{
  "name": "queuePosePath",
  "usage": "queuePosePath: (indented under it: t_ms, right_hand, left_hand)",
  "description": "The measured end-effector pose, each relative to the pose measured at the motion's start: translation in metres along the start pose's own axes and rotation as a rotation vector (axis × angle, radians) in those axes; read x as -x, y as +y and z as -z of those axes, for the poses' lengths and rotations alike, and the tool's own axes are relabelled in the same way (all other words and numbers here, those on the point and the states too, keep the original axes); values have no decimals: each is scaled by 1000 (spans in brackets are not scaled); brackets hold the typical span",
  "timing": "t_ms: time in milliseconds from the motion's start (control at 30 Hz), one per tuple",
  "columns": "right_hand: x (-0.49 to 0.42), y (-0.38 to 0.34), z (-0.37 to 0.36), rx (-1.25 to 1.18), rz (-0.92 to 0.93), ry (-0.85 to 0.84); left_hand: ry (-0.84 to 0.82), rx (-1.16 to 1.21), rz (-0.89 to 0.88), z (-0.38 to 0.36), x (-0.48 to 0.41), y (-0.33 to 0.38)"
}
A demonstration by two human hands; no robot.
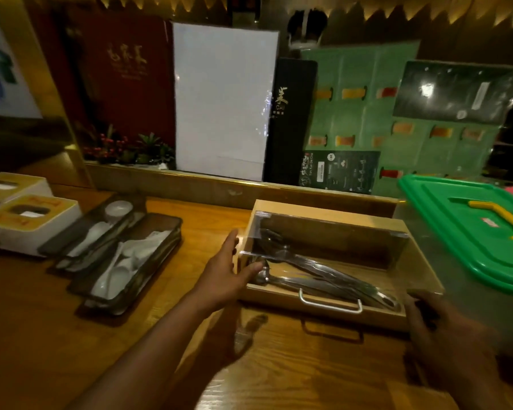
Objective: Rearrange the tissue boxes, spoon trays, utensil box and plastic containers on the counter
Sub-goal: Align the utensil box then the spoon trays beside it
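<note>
A wooden utensil box [323, 303] with a clear lid and a metal handle sits mid-counter, holding steel utensils. My left hand [225, 270] lies against its left side, fingers spread, thumb over the rim. My right hand [444, 329], blurred, is at the box's front right corner, touching it. Two dark spoon trays [148, 232] with white ceramic spoons lie side by side to the left. Two white tissue boxes [27, 220] with yellow tops stand at the far left. A green-lidded plastic container [468, 229] with a yellow handle sits at the right.
Menus, a white board [222, 99] and a green laminated drinks sheet [367, 119] lean upright behind the counter's raised back ledge. A small plant arrangement [125, 149] stands behind the ledge at the left. The wooden counter [57, 335] stretches toward me.
</note>
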State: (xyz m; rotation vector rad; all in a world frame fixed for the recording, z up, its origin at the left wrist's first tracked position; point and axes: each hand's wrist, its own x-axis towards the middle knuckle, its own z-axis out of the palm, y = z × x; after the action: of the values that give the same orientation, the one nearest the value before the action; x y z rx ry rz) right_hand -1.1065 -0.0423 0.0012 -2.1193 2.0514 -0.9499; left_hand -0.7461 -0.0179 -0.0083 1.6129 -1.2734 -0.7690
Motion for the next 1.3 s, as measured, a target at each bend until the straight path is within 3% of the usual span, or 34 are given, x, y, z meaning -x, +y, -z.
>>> queuePosePath:
  t_ms: [300, 400, 567, 667, 833, 967, 1133, 1300]
  right_hand:
    - [38, -156, -65, -286, 461, -211]
    - [60, -224, -100, -340, 530, -273]
    - [101, -339, -166, -175, 597, -498]
    - [118, -382, -196, -183, 588, -520]
    - [127, -393, -217, -131, 530, -396]
    - [125, -382, -209, -92, 511, -395]
    - [114, -345, -193, -10, 451, -396]
    - [111, -306, -182, 121, 368, -263]
  left_hand:
    - [79, -334, -115, 110, 4, -35]
    - [86, -393, -97, 160, 5, -53]
    - [114, -478, -111, 234, 1, -99]
    - [124, -466, -151, 259, -1, -119]
    - [93, -337, -99, 265, -2, -140]
    - [0, -129, 5, 249, -7, -143]
    - [-103, -38, 26, 214, -14, -137]
    - [-204, 78, 9, 174, -22, -120]
